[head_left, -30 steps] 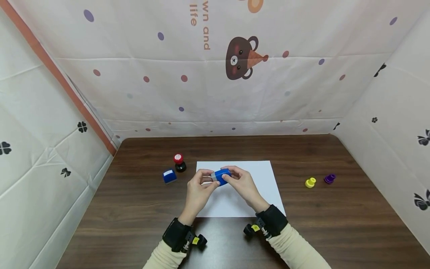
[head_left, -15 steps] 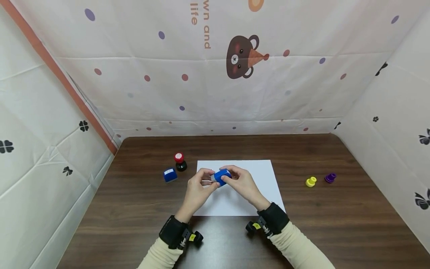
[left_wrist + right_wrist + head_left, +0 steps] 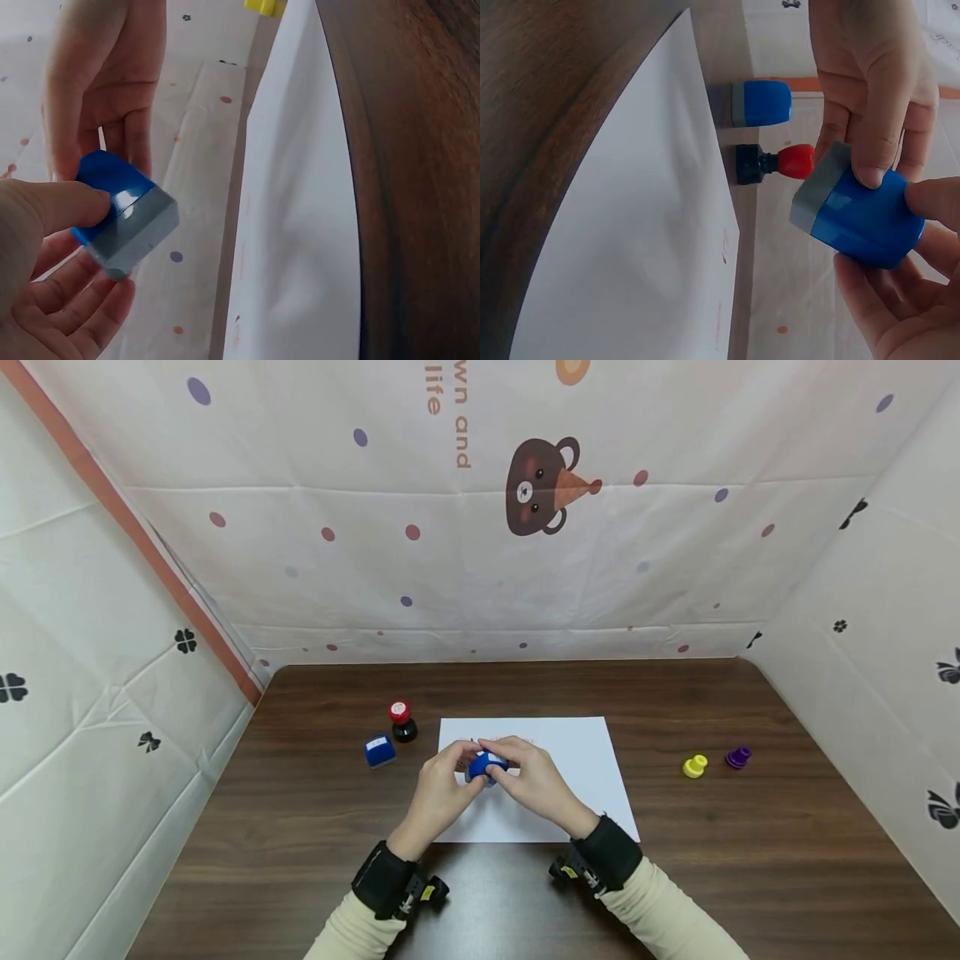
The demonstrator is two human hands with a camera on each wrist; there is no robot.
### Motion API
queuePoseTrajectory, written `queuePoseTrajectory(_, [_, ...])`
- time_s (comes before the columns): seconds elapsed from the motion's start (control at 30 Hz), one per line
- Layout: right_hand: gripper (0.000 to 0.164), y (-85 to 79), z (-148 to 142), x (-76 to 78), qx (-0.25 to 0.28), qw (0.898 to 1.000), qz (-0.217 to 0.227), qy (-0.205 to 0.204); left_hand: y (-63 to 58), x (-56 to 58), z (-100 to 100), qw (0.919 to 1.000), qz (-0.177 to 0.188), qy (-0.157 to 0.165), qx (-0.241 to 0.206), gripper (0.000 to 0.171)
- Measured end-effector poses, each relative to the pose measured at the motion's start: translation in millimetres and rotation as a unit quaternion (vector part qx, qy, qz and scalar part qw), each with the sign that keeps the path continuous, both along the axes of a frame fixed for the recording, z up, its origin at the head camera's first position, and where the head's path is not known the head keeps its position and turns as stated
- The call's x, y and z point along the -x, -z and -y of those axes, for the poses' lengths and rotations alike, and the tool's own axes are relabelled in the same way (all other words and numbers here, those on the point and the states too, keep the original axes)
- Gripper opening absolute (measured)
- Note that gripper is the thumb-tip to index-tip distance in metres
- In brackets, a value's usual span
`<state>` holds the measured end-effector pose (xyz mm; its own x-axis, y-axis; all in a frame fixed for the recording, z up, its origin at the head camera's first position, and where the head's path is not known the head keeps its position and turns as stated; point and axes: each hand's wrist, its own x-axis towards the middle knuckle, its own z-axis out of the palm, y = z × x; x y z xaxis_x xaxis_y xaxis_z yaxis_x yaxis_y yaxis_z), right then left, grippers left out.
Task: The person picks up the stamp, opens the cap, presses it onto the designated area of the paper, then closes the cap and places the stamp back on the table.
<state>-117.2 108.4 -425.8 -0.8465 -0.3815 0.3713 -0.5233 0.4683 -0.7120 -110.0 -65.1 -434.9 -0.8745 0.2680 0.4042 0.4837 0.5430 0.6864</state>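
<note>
Both hands hold a blue stamp (image 3: 487, 765) with a translucent grey cap above the white paper (image 3: 585, 777). My left hand (image 3: 441, 785) grips it from the left, its thumb pressed on the side near the seam in the left wrist view. From the other side, my right hand (image 3: 536, 783) pinches the blue body with thumb and fingers. The cap (image 3: 821, 187) points down toward the sheet. Faint red marks show near the paper's far edge in the wrist views. Fingers hide part of the stamp in the head view.
Left of the paper, a second blue stamp (image 3: 379, 751) and a red-topped black stamp (image 3: 401, 714) stand on the brown table (image 3: 300, 827). To the right are a small yellow stamp (image 3: 694, 766) and a purple one (image 3: 738, 757). Printed cloth walls enclose the table.
The blue stamp has turned from lying sideways, cap toward the left, to cap down. The hands have drawn closer, their fingertips meeting over the stamp. Nothing else on the table has moved.
</note>
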Motion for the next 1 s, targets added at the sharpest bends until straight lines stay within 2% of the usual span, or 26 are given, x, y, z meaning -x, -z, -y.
queuePoseTrajectory(0.13, [0.037, 0.1, -3, 0.1, 0.002, 1.0, -0.009, -0.012, 0.6, -0.7, 7, 0.9999, 0.013, 0.011, -0.002, 0.038])
queuePoseTrajectory(0.27, [0.032, 3.5, -16, 0.9, -0.007, 1.0, -0.012, -0.004, 0.8, -2.7, 21, 0.9997, 0.023, -0.006, -0.006, 0.035])
queuePoseTrajectory(0.5, [0.029, 9.7, -55, -0.3, -0.042, 0.999, -0.013, 0.031, -1.5, -3.3, 60, 0.9976, 0.018, -0.065, -0.015, 0.031])
queuePoseTrajectory(0.63, [0.028, 9.8, -79, -2.8, -0.056, 0.997, -0.015, 0.046, -2.7, 0.2, 84, 0.9952, -0.018, -0.095, -0.017, 0.03])
queuePoseTrajectory(0.77, [0.026, 10.5, -101, -4.2, -0.074, 0.994, -0.025, 0.071, -6.6, 4.1, 107, 0.9881, -0.049, -0.143, -0.028, 0.031])
queuePoseTrajectory(0.87, [0.025, 11.8, -115, -4.8, -0.087, 0.991, -0.041, 0.093, -8.7, 8.3, 122, 0.9823, -0.05, -0.177, -0.033, 0.032])
queuePoseTrajectory(1.0, [0.023, 11.9, -129, -6.3, -0.103, 0.985, -0.061, 0.121, -6.5, 15.5, 141, 0.9773, -0.033, -0.206, -0.036, 0.032])
